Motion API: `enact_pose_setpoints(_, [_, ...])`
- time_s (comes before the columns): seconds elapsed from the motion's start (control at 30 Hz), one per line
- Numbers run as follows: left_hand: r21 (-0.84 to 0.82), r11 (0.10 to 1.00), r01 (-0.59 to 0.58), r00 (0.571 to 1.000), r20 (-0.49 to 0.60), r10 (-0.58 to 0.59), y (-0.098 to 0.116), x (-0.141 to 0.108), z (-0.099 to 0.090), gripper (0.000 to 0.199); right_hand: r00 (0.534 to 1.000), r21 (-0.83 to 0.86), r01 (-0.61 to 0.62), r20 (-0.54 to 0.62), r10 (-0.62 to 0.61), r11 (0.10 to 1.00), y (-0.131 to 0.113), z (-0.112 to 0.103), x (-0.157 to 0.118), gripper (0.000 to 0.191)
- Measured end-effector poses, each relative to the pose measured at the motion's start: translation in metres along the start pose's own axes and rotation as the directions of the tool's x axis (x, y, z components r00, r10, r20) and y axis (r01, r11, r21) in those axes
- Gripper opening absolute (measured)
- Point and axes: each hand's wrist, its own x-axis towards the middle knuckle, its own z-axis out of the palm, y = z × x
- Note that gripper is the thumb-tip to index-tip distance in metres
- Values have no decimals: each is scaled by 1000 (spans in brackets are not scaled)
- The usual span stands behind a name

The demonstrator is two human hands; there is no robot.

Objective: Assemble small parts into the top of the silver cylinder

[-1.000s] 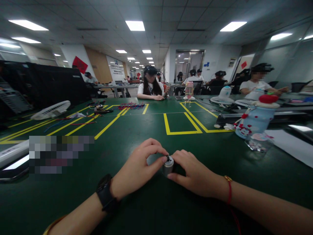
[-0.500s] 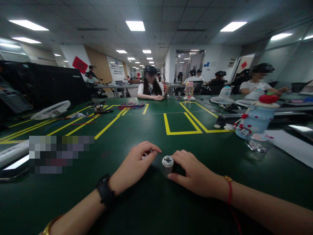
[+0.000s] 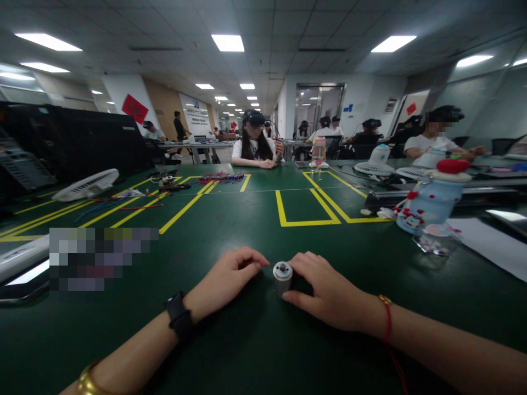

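Observation:
A small silver metal cylinder with a short shaft on its top stands upright on the green table. My right hand holds it from the right, thumb at the near side and fingers at the far side. To the left of the cylinder is my left hand, its thumb and index finger close together and pointing at it without touching. Whether anything is between those fingertips cannot be made out.
Yellow tape marks the table. A blue bottle and white paper lie right; a white fan, wires and a dark case are left. Across the table sits a person.
My left hand has lowered slightly and its fingers have drawn closer together; the whitish thing that showed between them is no longer visible. My right hand and the cylinder have stayed put.

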Motion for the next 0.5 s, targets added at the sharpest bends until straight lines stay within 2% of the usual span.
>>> enact_pose_setpoints(0.13, [5, 999, -31, 999, -7, 31, 3, -1, 1, 21, 1000, -8, 3, -4, -3, 1000, -1, 0, 0, 24])
enact_pose_setpoints(0.3, [37, 990, -135, 989, -49, 137, 20, -4, 7, 21, 1000, -20, 9, -12, -9, 1000, -1, 0, 1, 23])
enact_pose_setpoints(0.5, [82, 981, -174, 981, -75, 180, 32, -6, 13, 18, 1000, -16, 10, -22, -11, 1000, 1, 3, 1, 22])
